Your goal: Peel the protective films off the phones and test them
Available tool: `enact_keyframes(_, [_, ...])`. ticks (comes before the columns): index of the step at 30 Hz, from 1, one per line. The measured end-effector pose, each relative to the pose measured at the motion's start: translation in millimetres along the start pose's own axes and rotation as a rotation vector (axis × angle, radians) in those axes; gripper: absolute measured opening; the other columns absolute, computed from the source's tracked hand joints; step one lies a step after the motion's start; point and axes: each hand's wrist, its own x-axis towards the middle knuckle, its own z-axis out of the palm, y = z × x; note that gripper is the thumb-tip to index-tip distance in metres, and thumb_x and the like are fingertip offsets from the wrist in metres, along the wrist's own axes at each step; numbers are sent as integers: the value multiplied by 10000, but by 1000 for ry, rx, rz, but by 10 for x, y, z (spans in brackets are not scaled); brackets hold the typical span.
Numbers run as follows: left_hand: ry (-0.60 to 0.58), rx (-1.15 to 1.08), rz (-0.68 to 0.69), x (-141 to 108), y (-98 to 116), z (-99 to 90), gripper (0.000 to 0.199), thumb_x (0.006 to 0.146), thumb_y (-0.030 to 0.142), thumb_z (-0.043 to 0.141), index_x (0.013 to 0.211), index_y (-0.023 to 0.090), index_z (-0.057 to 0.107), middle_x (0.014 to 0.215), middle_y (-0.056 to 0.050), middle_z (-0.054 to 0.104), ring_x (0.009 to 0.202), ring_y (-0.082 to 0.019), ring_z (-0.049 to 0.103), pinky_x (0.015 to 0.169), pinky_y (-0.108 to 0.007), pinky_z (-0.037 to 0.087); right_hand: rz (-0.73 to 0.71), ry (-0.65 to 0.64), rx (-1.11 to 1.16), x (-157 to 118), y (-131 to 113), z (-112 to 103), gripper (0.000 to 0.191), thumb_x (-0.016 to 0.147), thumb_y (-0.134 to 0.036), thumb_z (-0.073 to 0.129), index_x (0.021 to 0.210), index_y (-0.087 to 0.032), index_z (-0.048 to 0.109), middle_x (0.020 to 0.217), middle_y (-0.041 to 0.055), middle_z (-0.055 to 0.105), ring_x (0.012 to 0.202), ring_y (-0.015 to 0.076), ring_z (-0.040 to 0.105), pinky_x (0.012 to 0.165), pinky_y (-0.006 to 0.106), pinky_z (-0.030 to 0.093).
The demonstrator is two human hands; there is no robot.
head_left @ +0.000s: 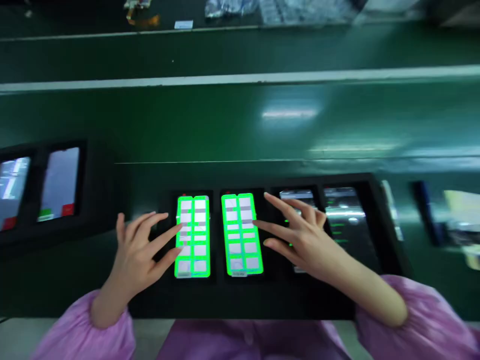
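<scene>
Two lit phone screens with bright green frames and pale blocks lie side by side in a black tray [243, 295]. My left hand [140, 250] is over the left side of the left phone screen [193, 250], fingers spread, index fingertip on or just above its edge. The right phone screen [243, 245] has my right hand [300, 232] at its right edge, also with fingers apart and holding nothing. Under my right hand is a dark phone screen [298, 195], partly hidden. Farther right, another dark screen [347, 215] shows small green marks.
At the left, a second black tray [97, 200] holds screens with red and green corner patches, including a grey screen [60, 177]. A dark blue object [427, 212] and yellowish paper [463, 205] lie at the right. Clear plastic bags [300, 11] rest on the back shelf.
</scene>
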Motion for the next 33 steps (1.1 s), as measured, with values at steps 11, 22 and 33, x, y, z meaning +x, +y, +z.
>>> enact_keyframes(11, [37, -5, -18, 291, -71, 90, 336, 1045, 487, 593, 1259, 291, 762, 1368, -131, 658, 1298, -361, 572, 1249, -782, 143, 53, 7, -50, 268, -17, -19, 409, 1109, -481, 444, 1288, -336, 782, 1647, 197, 477, 1285, 458, 557, 790, 584, 492])
enact_keyframes(22, [3, -115, 100, 593, 150, 209, 378, 1030, 525, 625, 1236, 239, 760, 1354, -155, 676, 1327, -359, 569, 1232, -831, 157, -41, 6, -14, 643, -319, 144, 375, 1088, -496, 507, 1220, -299, 797, 1644, 198, 485, 1309, 444, 542, 831, 601, 507])
enact_keyframes(33, [-27, -145, 72, 313, 321, 128, 399, 1038, 538, 601, 1323, 287, 725, 1373, -113, 678, 1367, -314, 541, 1305, -714, -7, -100, 85, -40, 512, -364, 132, 401, 1116, -424, 445, 1312, -265, 756, 1603, 220, 515, 1251, 431, 561, 804, 543, 480])
